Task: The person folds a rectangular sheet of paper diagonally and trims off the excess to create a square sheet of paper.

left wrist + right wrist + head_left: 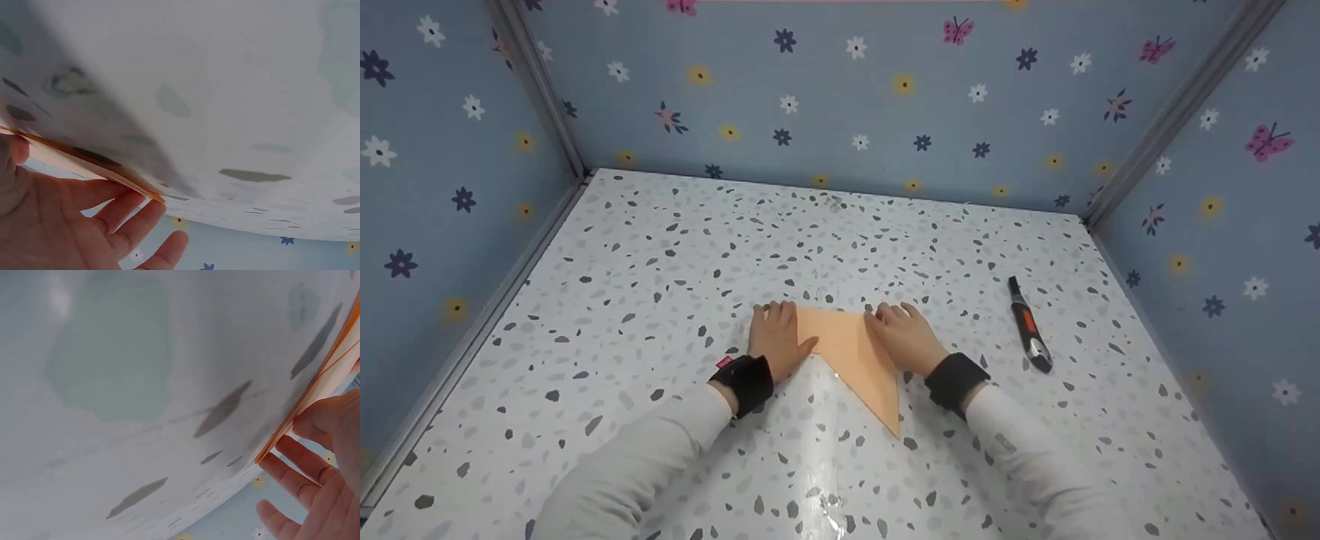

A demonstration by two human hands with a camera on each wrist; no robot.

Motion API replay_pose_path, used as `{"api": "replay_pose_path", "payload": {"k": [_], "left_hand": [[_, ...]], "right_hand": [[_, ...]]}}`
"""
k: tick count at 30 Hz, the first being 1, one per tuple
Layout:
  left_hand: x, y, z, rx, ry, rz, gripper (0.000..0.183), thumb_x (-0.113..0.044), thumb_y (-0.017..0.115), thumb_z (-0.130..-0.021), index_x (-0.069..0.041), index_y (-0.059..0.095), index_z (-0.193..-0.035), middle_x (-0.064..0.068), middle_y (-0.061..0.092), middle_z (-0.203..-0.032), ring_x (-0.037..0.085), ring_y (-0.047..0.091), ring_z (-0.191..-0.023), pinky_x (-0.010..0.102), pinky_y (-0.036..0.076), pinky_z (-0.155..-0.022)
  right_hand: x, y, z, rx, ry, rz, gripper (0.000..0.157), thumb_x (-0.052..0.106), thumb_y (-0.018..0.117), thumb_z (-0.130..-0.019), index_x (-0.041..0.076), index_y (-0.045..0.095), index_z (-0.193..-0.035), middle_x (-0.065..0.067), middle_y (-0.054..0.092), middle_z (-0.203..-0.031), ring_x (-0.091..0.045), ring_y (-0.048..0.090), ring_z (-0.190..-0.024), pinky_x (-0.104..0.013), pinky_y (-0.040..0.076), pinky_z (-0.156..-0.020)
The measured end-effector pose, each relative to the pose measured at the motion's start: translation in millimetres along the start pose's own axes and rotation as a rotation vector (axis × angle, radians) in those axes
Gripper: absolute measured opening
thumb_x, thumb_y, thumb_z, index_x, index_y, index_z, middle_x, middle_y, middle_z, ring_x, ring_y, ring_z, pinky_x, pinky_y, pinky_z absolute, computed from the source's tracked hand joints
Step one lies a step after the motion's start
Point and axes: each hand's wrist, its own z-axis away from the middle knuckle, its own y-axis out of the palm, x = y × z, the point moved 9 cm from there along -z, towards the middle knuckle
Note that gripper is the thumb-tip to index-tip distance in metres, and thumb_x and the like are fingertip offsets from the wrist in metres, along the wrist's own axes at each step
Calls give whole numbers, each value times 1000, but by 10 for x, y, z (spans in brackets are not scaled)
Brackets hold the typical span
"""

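A folded sheet of light orange paper [844, 337] lies on the speckled table, its long pointed corner aimed toward me. My left hand [777, 337] rests on the paper's left side, fingers spread forward and thumb across the lower edge. In the left wrist view, those fingers [132, 216] look fairly straight along the paper's edge. At the upper right side, my right hand [906, 337] presses the paper with its thumb and fingertips. The right wrist view shows the right thumb [315, 422] on the paper's edge, where folded layers show, and the other fingers loosely extended.
A black and grey utility knife [1030, 330] with an orange-red patch lies on the table [660, 247], right of my right hand. Blue flower-patterned panels [855, 97] enclose the back and both sides. Both wrists wear black bands [958, 381].
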Motion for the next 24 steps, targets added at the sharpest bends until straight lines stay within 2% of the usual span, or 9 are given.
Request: {"api": "replay_pose_path", "payload": {"k": [6,10,16,21,24], "left_hand": [[104,72,-23,72,-78,-11,92,-69,45,-99,9,45,-147,25,51,-148,39,46,-140,55,34,-121],[148,92,-26,98,-105,-5,99,-73,44,-97,10,41,-150,26,47,-154,41,42,-145,56,30,-124],[145,72,-27,92,-100,-33,100,-74,41,-97,9,40,-151,26,46,-156,41,41,-147,56,30,-124],[139,57,-15,91,-101,-36,99,-73,42,-97,10,42,-150,27,47,-155,42,42,-146,57,30,-123],[129,34,-11,71,-100,-28,97,-72,44,-97,10,45,-148,27,50,-151,41,44,-143,56,31,-121]], "right_hand": [[-7,10,-1,10,17,22,42,3,57,-98,5,59,-141,-15,63,-124,-33,66,-115,-54,50,-111],[-23,15,-1,27,33,30,40,5,55,-101,5,59,-140,-16,63,-128,-33,66,-118,-54,49,-112],[-122,-1,59,38,81,31,34,12,51,-105,2,62,-136,-16,64,-126,-34,66,-118,-57,48,-112],[-202,22,146,47,107,15,36,19,49,-108,3,62,-137,-14,64,-131,-33,65,-120,-56,48,-112],[-206,-18,190,4,103,-15,34,19,52,-107,2,64,-134,-14,65,-130,-34,65,-120,-55,50,-110]]}}
